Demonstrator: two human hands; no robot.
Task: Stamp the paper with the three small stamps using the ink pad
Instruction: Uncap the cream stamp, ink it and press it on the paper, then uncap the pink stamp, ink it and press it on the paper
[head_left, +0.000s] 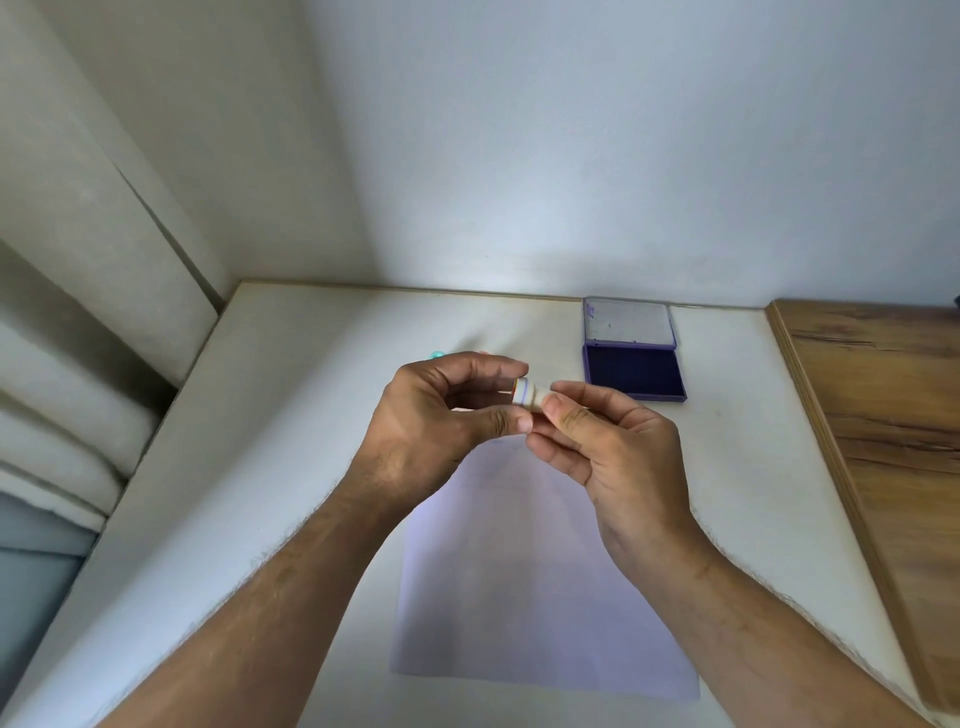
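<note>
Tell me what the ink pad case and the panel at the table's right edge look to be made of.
Ink pad case: purple, looks like moulded plastic, matte; its open lid's inside looks silvery, possibly metal. Panel: brown with dark grain streaks, wood or wood-look laminate; which one cannot be told.

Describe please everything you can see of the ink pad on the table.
The ink pad is a purple rectangular case lying open and flat on the white table, near the wall, beyond the right hand. Its hinged lid is folded back, showing a pale grey, slightly stained inner face. The nearer half holds the dark blue pad. Nothing touches it; both hands are apart from it.
</note>
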